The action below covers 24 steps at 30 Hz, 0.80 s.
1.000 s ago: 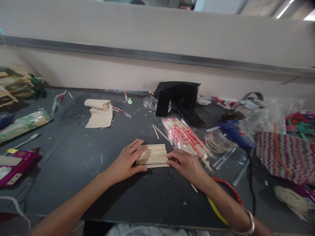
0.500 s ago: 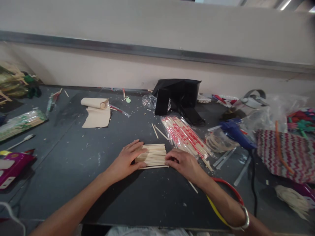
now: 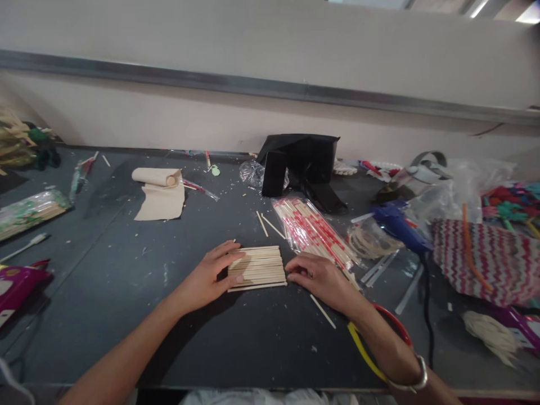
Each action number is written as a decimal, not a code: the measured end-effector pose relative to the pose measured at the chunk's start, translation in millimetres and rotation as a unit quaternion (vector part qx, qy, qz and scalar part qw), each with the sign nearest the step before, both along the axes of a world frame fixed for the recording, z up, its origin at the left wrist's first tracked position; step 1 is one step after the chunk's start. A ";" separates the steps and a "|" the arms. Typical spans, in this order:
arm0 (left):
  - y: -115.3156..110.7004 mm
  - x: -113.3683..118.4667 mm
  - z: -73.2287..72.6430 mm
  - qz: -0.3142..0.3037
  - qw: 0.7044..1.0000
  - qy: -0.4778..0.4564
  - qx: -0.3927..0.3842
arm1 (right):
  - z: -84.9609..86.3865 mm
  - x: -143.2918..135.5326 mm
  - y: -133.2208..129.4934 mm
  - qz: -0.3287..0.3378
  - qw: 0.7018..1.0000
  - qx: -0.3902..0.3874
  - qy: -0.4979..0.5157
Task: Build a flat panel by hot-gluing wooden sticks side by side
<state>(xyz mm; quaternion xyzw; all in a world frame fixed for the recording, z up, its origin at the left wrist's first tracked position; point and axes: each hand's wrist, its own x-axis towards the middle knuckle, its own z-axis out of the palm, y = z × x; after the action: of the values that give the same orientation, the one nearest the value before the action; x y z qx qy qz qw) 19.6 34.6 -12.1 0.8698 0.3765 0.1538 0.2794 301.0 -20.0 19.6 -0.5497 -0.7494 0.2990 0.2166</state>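
Several thin pale wooden sticks [image 3: 261, 267] lie side by side on the dark table [image 3: 181, 349], forming a flat rectangle. My left hand [image 3: 215, 270] rests over their left ends, its fingers spread and thumb on the lower sticks. Just off the right ends is my right hand [image 3: 314, 275], fingers bent and slightly apart, with nothing seen in it. A single loose stick [image 3: 323, 311] lies below that hand. Two more short sticks [image 3: 273, 226] are above the rectangle, beside a plastic pack of red-marked sticks [image 3: 312, 230].
A black phone [image 3: 274, 173] stands before a black stand [image 3: 316, 157]. Rolled beige cloth [image 3: 160, 194] lies back left. To the right are a blue glue gun [image 3: 399, 228], its cord, and a zigzag fabric [image 3: 485, 259]. Red-and-yellow handles [image 3: 365, 349] pass under my right forearm.
My right hand has come off the right ends of the sticks and moved slightly right. My left hand stays on the left ends. The view has shifted a little.
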 end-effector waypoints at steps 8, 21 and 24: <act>5.5 -11.9 1.8 -0.032 0.999 -0.004 -0.011 | -3.7 -1.9 -0.2 0.021 0.999 0.024 -0.011; 5.8 -15.7 6.1 -0.050 0.997 0.038 -0.037 | -6.4 -1.6 -1.6 0.070 0.994 0.053 -0.061; 6.1 -14.9 5.0 -0.045 0.998 0.029 -0.037 | -8.0 -3.5 -1.7 0.073 0.993 0.054 -0.077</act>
<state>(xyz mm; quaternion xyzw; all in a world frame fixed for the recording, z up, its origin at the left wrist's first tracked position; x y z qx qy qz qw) 4.7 40.7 -7.1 0.8788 0.3508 0.1015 0.3073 297.5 -21.6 11.6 -0.5027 -0.8168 0.2296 0.1653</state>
